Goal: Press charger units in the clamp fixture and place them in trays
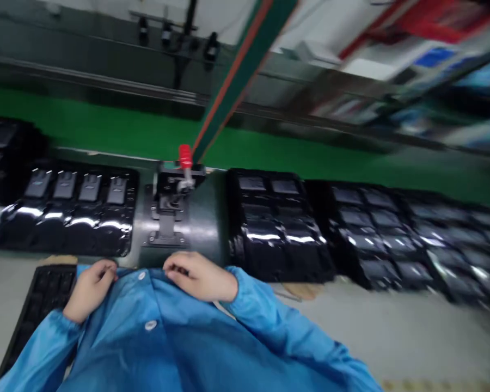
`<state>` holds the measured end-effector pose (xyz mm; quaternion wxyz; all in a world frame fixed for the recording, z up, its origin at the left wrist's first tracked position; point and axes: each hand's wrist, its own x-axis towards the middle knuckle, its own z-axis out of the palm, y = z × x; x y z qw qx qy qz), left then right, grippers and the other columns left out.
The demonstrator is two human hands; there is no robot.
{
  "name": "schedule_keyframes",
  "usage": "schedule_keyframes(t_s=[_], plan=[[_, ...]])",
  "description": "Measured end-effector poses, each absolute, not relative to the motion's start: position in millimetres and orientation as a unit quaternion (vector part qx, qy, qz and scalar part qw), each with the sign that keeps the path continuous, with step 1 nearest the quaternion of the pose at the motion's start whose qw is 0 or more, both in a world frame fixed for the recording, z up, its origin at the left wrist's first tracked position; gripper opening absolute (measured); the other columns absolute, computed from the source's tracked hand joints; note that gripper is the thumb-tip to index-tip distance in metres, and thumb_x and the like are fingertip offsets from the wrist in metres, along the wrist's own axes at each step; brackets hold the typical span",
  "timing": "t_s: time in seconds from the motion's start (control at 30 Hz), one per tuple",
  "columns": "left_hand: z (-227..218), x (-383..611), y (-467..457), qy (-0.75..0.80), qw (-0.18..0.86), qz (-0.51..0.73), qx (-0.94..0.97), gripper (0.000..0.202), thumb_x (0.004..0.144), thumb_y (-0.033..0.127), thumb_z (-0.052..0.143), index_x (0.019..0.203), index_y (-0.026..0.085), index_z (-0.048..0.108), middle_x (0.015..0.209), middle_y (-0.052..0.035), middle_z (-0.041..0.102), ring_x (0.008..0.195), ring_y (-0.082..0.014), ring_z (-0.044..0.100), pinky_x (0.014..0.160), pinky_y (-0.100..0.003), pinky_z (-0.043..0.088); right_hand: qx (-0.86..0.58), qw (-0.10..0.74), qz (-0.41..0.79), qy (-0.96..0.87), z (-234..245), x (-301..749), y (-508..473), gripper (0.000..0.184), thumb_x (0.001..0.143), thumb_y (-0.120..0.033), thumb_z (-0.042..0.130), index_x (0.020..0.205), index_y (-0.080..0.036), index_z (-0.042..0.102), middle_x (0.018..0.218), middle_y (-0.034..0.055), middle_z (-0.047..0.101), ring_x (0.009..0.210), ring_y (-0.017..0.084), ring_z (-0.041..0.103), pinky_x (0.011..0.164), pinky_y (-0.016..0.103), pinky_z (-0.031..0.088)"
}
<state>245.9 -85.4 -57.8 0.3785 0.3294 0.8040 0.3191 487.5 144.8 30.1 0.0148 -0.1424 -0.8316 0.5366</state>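
Observation:
My left hand (92,288) rests at the front edge of the bench, its fingers curled in, with nothing visible in it. Close by, my right hand (204,276) is also loosely closed at the edge; no object shows between thumb and fingers. Just beyond it stands a dark metal fixture (167,223) with a toggle clamp whose red handle (185,157) points up. Left of the fixture lies a black plastic tray (61,237) holding several grey rectangular devices in its upper row. Neither hand touches the fixture or the tray.
Black trays (286,258) with dark rectangular pieces stand right of the fixture, and more trays (381,239) continue farther right, blurred. Another black tray (44,305) sits low at the left. A green post (245,71) rises behind the fixture, before a green strip (147,125).

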Motion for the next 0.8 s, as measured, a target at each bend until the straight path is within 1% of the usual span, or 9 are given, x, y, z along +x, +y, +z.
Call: schedule_keyframes(t_s=[0.07, 0.17, 0.23, 0.3, 0.4, 0.5, 0.63, 0.73, 0.8], plan=[[-59, 251, -80, 0.793, 0.372, 0.343, 0.338, 0.028, 0.094, 0.042, 0.053, 0.086, 0.023, 0.071, 0.08, -0.0021, 0.078, 0.079, -0.0217, 0.073, 0.077, -0.031, 0.055, -0.079, -0.033, 0.545, -0.834, 24, 466, 125, 0.016, 0.099, -0.02, 0.059, 0.109, -0.02, 0.072, 0.1, 0.0045, 0.073, 0.082, 0.015, 0.069, 0.077, 0.029, 0.054], [-68, 261, -75, 0.795, 0.343, 0.385, 0.319, 0.02, 0.094, 0.03, 0.052, 0.086, 0.022, 0.068, 0.079, -0.0011, 0.077, 0.075, -0.0181, 0.07, 0.073, -0.029, 0.05, -0.011, -0.08, 0.551, -0.831, 18, 438, 111, 0.016, 0.099, -0.018, 0.057, 0.108, -0.022, 0.07, 0.099, 0.0037, 0.072, 0.087, 0.017, 0.068, 0.081, 0.03, 0.054], [-78, 269, -75, 0.795, 0.318, 0.419, 0.303, 0.018, 0.095, 0.028, 0.054, 0.089, 0.021, 0.07, 0.079, -0.0005, 0.076, 0.072, -0.0163, 0.068, 0.07, -0.028, 0.049, 0.028, -0.112, 0.544, -0.831, 13, 423, 108, 0.015, 0.1, -0.018, 0.056, 0.106, -0.023, 0.069, 0.098, 0.0032, 0.071, 0.09, 0.017, 0.068, 0.083, 0.031, 0.053], [-92, 281, -82, 0.8, 0.277, 0.445, 0.291, 0.016, 0.095, 0.027, 0.058, 0.089, 0.021, 0.071, 0.081, -0.0012, 0.075, 0.077, -0.0167, 0.068, 0.074, -0.028, 0.049, 0.048, -0.131, 0.526, -0.839, 5, 411, 107, 0.013, 0.101, -0.019, 0.056, 0.105, -0.023, 0.068, 0.098, 0.0031, 0.072, 0.092, 0.018, 0.068, 0.083, 0.031, 0.053], [-118, 302, -106, 0.823, 0.224, 0.47, 0.227, 0.013, 0.093, 0.026, 0.062, 0.088, 0.022, 0.072, 0.084, -0.0022, 0.074, 0.083, -0.0183, 0.068, 0.079, -0.03, 0.051, 0.059, -0.127, 0.501, -0.854, -12, 398, 101, 0.012, 0.103, -0.02, 0.056, 0.103, -0.023, 0.067, 0.097, 0.003, 0.072, 0.091, 0.019, 0.069, 0.082, 0.032, 0.054], [-148, 326, -147, 0.851, 0.184, 0.477, 0.119, 0.011, 0.093, 0.024, 0.061, 0.092, 0.022, 0.072, 0.089, -0.0041, 0.075, 0.086, -0.02, 0.069, 0.083, -0.032, 0.054, 0.087, -0.112, 0.486, -0.862, -26, 387, 88, 0.011, 0.104, -0.021, 0.056, 0.103, -0.024, 0.066, 0.096, 0.0028, 0.072, 0.088, 0.019, 0.069, 0.079, 0.032, 0.054], [-190, 354, -215, 0.879, 0.127, 0.459, -0.019, 0.014, 0.094, 0.023, 0.057, 0.099, 0.022, 0.07, 0.105, -0.0077, 0.076, 0.105, -0.0241, 0.069, 0.1, -0.039, 0.054, 0.153, -0.076, 0.466, -0.868, -32, 370, 67, 0.01, 0.105, -0.02, 0.056, 0.104, -0.024, 0.066, 0.096, 0.0031, 0.069, 0.09, 0.019, 0.068, 0.081, 0.033, 0.055], [-224, 365, -261, 0.886, 0.126, 0.431, -0.115, 0.019, 0.099, 0.026, 0.052, 0.109, 0.021, 0.068, 0.116, -0.0096, 0.074, 0.113, -0.0247, 0.068, 0.104, -0.04, 0.054, 0.188, -0.05, 0.438, -0.878, -34, 359, 56, 0.01, 0.104, -0.018, 0.057, 0.106, -0.023, 0.065, 0.096, 0.0039, 0.069, 0.091, 0.02, 0.067, 0.083, 0.035, 0.056], [-248, 371, -289, 0.882, 0.165, 0.408, -0.166, 0.021, 0.103, 0.026, 0.05, 0.114, 0.019, 0.067, 0.118, -0.0102, 0.073, 0.112, -0.0235, 0.069, 0.102, -0.039, 0.056, 0.19, -0.031, 0.417, -0.888, -35, 355, 52, 0.009, 0.104, -0.018, 0.058, 0.106, -0.023, 0.065, 0.097, 0.0049, 0.069, 0.092, 0.021, 0.067, 0.083, 0.037, 0.057]])
